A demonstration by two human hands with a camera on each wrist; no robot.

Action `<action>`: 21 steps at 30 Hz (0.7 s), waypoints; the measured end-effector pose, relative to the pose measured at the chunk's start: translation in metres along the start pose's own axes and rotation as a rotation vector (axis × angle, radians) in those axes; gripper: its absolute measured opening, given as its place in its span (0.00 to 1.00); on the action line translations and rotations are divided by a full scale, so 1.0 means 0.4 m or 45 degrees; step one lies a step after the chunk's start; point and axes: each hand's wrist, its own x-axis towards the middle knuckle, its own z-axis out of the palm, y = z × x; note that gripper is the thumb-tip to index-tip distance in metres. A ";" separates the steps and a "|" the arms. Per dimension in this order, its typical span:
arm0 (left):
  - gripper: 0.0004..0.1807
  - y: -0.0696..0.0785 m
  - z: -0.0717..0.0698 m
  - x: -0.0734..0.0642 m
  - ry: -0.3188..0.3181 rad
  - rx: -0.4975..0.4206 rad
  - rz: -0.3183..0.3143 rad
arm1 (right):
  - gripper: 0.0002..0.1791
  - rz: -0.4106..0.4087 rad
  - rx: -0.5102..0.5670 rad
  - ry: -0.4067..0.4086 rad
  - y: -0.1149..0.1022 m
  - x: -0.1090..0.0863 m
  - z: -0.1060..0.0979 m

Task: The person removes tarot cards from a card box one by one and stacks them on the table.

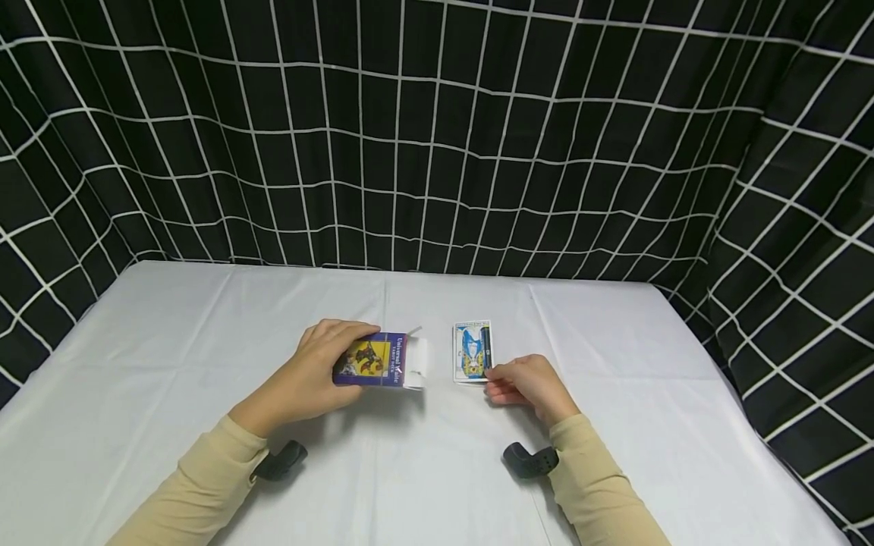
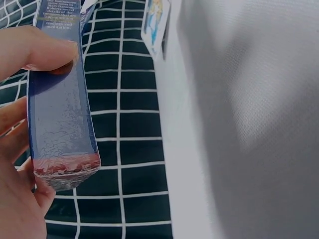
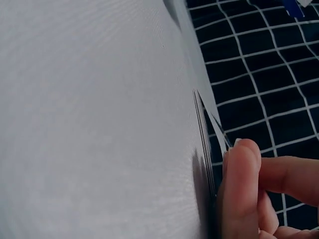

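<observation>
My left hand (image 1: 307,373) grips a blue-purple tarot card box (image 1: 369,359) by its two long edges, fingers on the far side and thumb on the near. The box's white end flap (image 1: 417,364) stands open toward the right. In the left wrist view, crinkled clear film wraps the closed end. To the right lies a small stack of cards (image 3: 201,122) on the cloth. My right hand (image 1: 535,385) pinches a tarot card (image 1: 473,345) by its near right corner. In the right wrist view, that card is tilted up off the stack, thumb and fingertip at its edge.
A white cloth (image 1: 403,485) with soft creases covers the table. Behind it and along both sides hangs a black curtain (image 1: 437,152) with white grid lines. Dark wrist devices (image 1: 530,460) sit at both sleeve cuffs, low over the cloth.
</observation>
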 end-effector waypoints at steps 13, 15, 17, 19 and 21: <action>0.39 0.000 0.002 -0.001 0.005 -0.004 0.004 | 0.07 0.042 -0.217 0.056 0.001 -0.007 0.009; 0.39 0.000 0.001 -0.001 0.001 -0.008 -0.001 | 0.07 0.053 -0.256 0.065 0.001 -0.007 0.010; 0.39 -0.001 0.002 -0.001 -0.001 -0.007 -0.001 | 0.07 0.054 -0.277 0.070 0.002 -0.007 0.011; 0.39 -0.002 0.002 -0.001 -0.002 -0.008 0.000 | 0.07 0.050 -0.285 0.075 0.003 -0.007 0.012; 0.39 -0.002 0.003 0.000 -0.002 -0.009 0.002 | 0.07 0.042 -0.287 0.074 0.005 -0.006 0.011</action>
